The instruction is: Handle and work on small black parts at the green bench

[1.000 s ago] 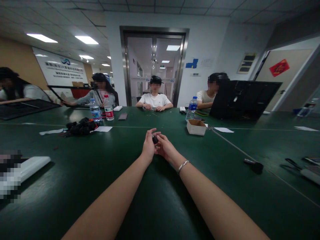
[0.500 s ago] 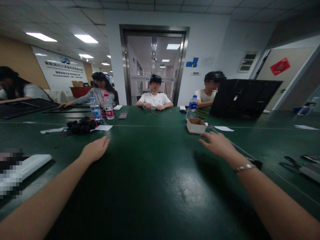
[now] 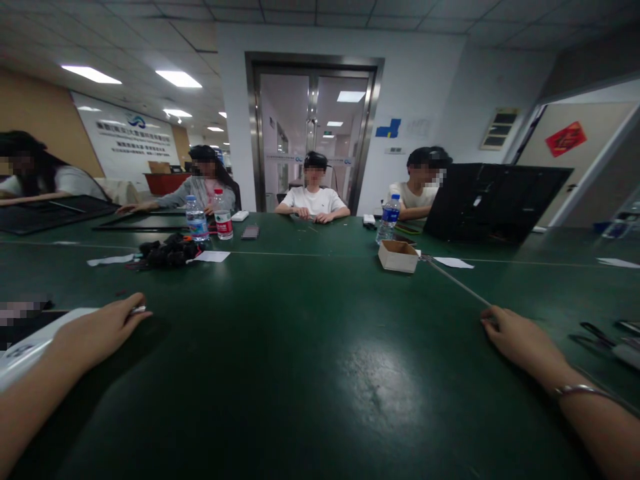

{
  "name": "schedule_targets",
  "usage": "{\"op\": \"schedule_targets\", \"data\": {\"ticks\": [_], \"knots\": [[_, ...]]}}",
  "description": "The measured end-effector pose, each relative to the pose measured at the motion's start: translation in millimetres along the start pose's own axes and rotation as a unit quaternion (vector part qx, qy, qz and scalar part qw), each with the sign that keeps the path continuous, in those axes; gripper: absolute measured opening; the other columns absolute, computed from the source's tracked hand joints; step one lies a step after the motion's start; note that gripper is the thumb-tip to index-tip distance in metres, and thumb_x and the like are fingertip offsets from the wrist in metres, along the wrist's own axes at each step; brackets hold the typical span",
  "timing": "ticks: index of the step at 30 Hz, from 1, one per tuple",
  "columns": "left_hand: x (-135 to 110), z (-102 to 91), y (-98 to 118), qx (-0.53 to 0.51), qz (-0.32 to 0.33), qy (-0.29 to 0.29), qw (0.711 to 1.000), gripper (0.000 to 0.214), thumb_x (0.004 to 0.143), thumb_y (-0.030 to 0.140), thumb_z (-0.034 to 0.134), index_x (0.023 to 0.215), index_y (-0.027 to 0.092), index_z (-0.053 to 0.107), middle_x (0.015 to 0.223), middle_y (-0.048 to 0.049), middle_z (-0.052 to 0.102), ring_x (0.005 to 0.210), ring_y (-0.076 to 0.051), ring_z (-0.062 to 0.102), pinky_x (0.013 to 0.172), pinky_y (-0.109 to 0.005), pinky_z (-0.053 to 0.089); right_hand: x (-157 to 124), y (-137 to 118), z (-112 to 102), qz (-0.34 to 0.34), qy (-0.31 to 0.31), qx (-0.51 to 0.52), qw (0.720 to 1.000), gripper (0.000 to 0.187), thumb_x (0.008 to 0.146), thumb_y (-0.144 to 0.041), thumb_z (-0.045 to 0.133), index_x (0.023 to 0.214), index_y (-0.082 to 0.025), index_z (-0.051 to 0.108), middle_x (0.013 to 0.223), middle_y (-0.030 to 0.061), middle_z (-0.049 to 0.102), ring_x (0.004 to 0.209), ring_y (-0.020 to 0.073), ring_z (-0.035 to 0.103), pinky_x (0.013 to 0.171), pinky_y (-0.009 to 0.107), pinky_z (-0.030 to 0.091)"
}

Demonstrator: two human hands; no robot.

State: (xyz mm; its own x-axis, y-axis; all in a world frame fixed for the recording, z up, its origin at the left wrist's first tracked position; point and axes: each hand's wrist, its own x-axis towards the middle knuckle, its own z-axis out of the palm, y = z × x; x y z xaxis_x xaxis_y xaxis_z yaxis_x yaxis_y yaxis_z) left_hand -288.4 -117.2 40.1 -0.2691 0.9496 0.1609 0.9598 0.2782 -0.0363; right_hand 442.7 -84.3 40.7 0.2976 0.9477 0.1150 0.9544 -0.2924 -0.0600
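Note:
My left hand (image 3: 97,330) rests low on the dark green table (image 3: 310,347) at the far left, beside a white flat box (image 3: 30,340). Its fingers are pinched together, and a thin silver piece (image 3: 138,310) sticks out at the fingertips. My right hand (image 3: 517,340) lies far to the right, wearing a silver bracelet (image 3: 580,391) on the wrist. Its fingers curl down onto the table, hiding whatever is beneath them. A thin rod or seam (image 3: 457,283) runs from it toward a small cardboard box (image 3: 399,256).
Several other people sit along the far side with black panels (image 3: 493,200) and water bottles (image 3: 197,219). A heap of black parts (image 3: 167,253) and paper slips lie at the back left. Scissors-like tools (image 3: 600,333) lie at the right edge.
My hands were joined at the centre around a small dark piece one second ago. They have since spread wide apart, the left to the white box, the right down to the right side.

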Motion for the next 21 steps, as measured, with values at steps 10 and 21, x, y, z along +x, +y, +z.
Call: {"op": "schedule_targets", "data": {"ticks": [10, 21], "knots": [[-8.6, -3.9, 1.8, 0.121, 0.023, 0.026, 0.992, 0.056, 0.086, 0.052, 0.013, 0.109, 0.024, 0.055, 0.115, -0.0066, 0.064, 0.104, -0.027, 0.053, 0.082, -0.04, 0.039, -9.8, -146.7, 15.4, -0.199, 0.055, 0.036, 0.978, 0.023, 0.087, -0.024, 0.039, 0.097, -0.018, 0.06, 0.1, 0.0105, 0.062, 0.086, 0.0219, 0.054, 0.076, 0.033, 0.039], [-15.0, -9.5, 4.3, 0.099, -0.019, 0.028, 0.994, 0.053, 0.086, 0.046, 0.013, 0.102, 0.023, 0.058, 0.11, -0.0087, 0.065, 0.099, -0.03, 0.05, 0.079, -0.041, 0.034, -35.3, -286.5, 34.1, -0.358, 0.072, 0.13, 0.922, 0.02, 0.086, -0.02, 0.044, 0.099, -0.02, 0.059, 0.097, 0.0089, 0.059, 0.088, 0.0216, 0.047, 0.078, 0.032, 0.034]]}}
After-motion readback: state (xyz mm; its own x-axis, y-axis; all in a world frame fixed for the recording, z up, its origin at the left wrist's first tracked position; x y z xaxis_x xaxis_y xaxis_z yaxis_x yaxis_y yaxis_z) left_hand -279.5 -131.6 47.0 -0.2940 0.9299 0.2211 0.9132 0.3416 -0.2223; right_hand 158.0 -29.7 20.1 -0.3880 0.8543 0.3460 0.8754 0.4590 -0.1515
